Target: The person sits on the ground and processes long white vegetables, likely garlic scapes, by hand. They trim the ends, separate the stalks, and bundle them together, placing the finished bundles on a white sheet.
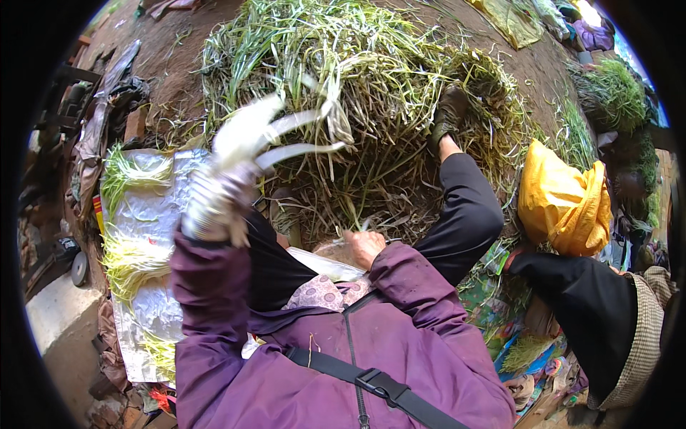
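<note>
My left hand (pixel 222 195) is raised in front of me at the left and strongly blurred by motion. Around it shows a whitish covering with dark stripes, probably a glove. Beyond that spreads a white mass (pixel 249 126) with long pale strips; the blur hides whether these are glove or something held. Low over my lap, my bare right hand (pixel 368 248) has curled fingers, and a small pale scrap (pixel 365 224) lies just beyond it. What the fingers enclose is hidden. Past both hands rises a large heap of long green and yellowed leafy stalks (pixel 343 59).
To the left, a silvery sheet (pixel 144 209) carries several bunches of pale green stalks (pixel 136 263). A tied yellow sack (pixel 563 201) stands at the right, beside another person's dark-clothed leg (pixel 579 305). My right shoe (pixel 450 112) touches the heap. A concrete block (pixel 61 316) is at far left.
</note>
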`<action>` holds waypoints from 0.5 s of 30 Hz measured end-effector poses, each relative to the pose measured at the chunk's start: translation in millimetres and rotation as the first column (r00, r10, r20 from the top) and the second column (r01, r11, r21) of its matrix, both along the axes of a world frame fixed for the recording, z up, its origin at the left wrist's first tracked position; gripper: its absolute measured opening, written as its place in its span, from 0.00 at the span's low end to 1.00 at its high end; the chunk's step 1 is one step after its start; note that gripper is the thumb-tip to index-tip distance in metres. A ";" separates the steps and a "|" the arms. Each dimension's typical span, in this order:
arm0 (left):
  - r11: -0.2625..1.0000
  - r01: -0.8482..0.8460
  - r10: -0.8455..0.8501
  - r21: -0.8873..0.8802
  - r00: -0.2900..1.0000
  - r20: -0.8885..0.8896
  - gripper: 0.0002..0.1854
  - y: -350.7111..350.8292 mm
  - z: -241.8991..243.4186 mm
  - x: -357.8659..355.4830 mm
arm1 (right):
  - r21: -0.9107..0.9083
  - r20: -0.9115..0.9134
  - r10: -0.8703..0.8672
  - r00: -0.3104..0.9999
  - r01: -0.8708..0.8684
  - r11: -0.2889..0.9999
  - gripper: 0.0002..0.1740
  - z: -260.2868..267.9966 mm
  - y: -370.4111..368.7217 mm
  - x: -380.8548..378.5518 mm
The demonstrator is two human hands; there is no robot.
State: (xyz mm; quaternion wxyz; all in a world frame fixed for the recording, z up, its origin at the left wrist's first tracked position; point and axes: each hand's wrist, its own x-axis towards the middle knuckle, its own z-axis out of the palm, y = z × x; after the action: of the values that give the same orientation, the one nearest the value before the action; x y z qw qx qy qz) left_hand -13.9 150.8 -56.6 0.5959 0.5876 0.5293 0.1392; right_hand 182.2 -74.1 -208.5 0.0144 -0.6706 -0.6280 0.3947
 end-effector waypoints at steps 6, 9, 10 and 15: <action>0.991 0.017 0.117 -0.130 0.329 0.937 0.28 64.2 100.7 -18.1 | 0.379 -0.094 -0.168 0.981 0.191 0.906 0.11 35.9 66.5 -15.3; 0.957 0.119 0.256 -0.265 0.086 0.963 0.34 64.8 87.9 13.9 | 0.468 -0.255 -0.323 0.911 0.409 0.784 0.16 30.2 135.3 -11.5; 0.923 0.277 0.256 -0.269 0.081 0.963 0.34 70.7 67.8 18.6 | 0.318 -0.128 -0.398 0.908 0.418 0.851 0.19 26.6 158.0 -15.8; 0.872 -0.042 0.444 -0.488 0.490 0.750 0.29 49.9 -8.4 33.8 | 0.126 -0.260 -0.641 0.722 0.684 0.719 0.23 -11.1 210.1 -23.8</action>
State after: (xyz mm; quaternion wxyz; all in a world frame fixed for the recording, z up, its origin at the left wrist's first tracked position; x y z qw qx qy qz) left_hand 19.9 200.7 -65.0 0.8572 0.2246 0.2694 0.3772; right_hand 158.4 136.0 -219.6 0.2893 -0.8028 -0.3787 0.3582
